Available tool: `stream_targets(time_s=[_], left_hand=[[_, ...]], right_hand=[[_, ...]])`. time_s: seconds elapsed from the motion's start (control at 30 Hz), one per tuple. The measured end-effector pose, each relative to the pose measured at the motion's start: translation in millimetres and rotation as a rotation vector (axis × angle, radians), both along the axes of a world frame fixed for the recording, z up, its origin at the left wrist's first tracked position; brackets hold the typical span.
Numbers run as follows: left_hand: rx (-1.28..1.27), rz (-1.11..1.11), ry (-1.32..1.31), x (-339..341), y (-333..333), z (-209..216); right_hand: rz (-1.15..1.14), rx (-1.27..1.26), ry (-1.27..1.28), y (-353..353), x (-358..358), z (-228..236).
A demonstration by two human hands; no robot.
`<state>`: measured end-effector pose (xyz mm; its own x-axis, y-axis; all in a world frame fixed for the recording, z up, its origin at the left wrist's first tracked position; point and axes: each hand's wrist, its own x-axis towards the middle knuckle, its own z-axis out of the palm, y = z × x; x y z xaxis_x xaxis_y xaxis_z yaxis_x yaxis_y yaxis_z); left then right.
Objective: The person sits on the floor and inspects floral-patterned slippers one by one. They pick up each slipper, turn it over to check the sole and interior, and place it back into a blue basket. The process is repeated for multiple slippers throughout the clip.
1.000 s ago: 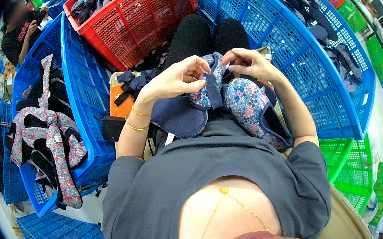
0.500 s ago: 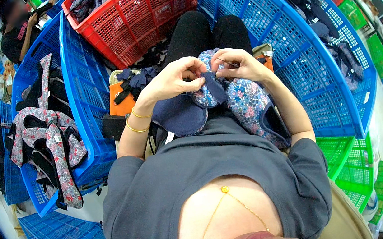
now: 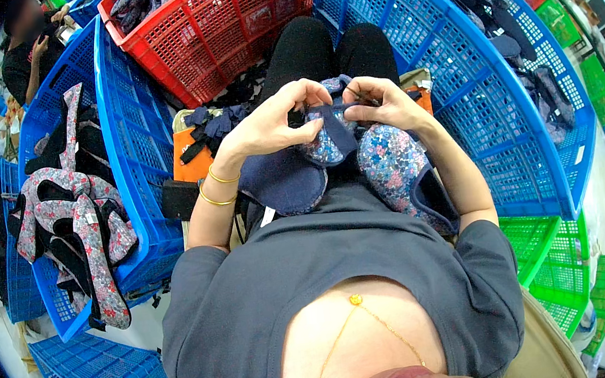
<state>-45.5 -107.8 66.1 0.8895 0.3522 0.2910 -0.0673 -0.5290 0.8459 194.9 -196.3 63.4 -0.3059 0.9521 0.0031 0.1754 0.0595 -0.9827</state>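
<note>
Over my lap lies a padded cloth piece, one part blue floral [image 3: 392,161] and another plain navy [image 3: 283,184]. A narrow navy fabric strip [image 3: 342,133] hangs down from its middle section, between my hands. My left hand [image 3: 294,117] pinches the strip's upper left edge with thumb and fingers. On the other side, my right hand [image 3: 383,103] pinches the right edge close by, fingers curled in. A small white tag [image 3: 267,216] sticks out below the navy part. What the fingertips press together is partly hidden.
Blue crates [image 3: 448,80] stand at my right and left, holding padded cloth pieces; red-and-grey floral ones [image 3: 87,215] drape over the left crate. A red crate [image 3: 222,29] is ahead. Navy scraps [image 3: 217,121] lie by my left wrist. Another person [image 3: 26,57] is at far left.
The fingers of both hands have shifted slightly along the strip's top edge, and its upper part now looks more spread out. The person at far left has moved an arm.
</note>
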Motion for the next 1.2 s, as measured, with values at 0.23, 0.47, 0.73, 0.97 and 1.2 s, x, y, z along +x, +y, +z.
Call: stream_targets(time_s=[0.23,0.47,0.73,0.97,1.2], left_hand=[[-0.427,-0.180,-0.015,10,7,-10],[0.334,0.099,-0.133,12,2,-5],[0.098,0.235,-0.301,15,-2,6],[-0.272,0.179,-0.232,12,10,12],[-0.300,0.152,-0.154,13,12,15]], right_hand=[[-0.055,-0.011,0.029,-3,4,3],[-0.079,-0.022,0.048,-1,9,-2],[-0.302,0.344,-0.194,-6,3,14],[-0.309,0.426,-0.431,-21,-16,31],[-0.301,0.512,-0.667,-20,-36,49]])
